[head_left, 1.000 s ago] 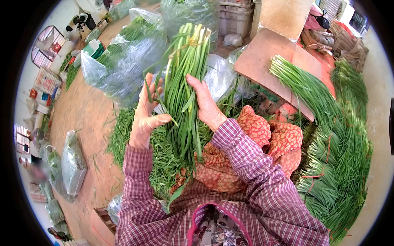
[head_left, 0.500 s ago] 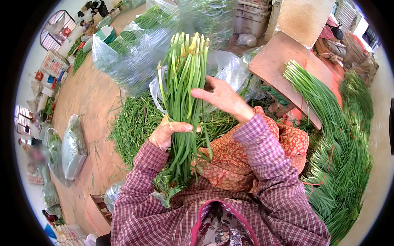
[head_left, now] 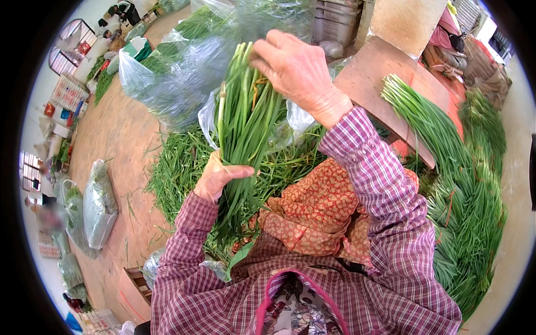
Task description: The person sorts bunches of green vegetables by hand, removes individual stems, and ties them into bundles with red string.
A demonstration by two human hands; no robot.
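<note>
My left hand (head_left: pixel 219 174) is wrapped round a bunch of green chives (head_left: pixel 248 120), with the thumb lying across its leaves. The bunch stands upright, pale cut ends at the top and leaves hanging toward my lap. At those ends, the fingers of my right hand (head_left: pixel 296 70) curl in from the right and grip some stems; the fingertips are partly hidden. An orange-brown strand (head_left: pixel 257 90) shows among the stems just below them. Under both hands spreads a heap of loose green leaves (head_left: pixel 181 167).
On my right, a tilted brown board (head_left: pixel 365 86) carries a chive bundle (head_left: pixel 416 106), beside a large pile of chives (head_left: pixel 472 223). Ahead lies a clear plastic bag of greens (head_left: pixel 178 78). Filled bags (head_left: pixel 100 206) stand on the floor at left. Patterned red cloth (head_left: pixel 312 209) covers my lap.
My right hand has gone up from the middle of the bunch to its pale ends, and its spread fingers have closed there. The left hand keeps its hold, shifted slightly left.
</note>
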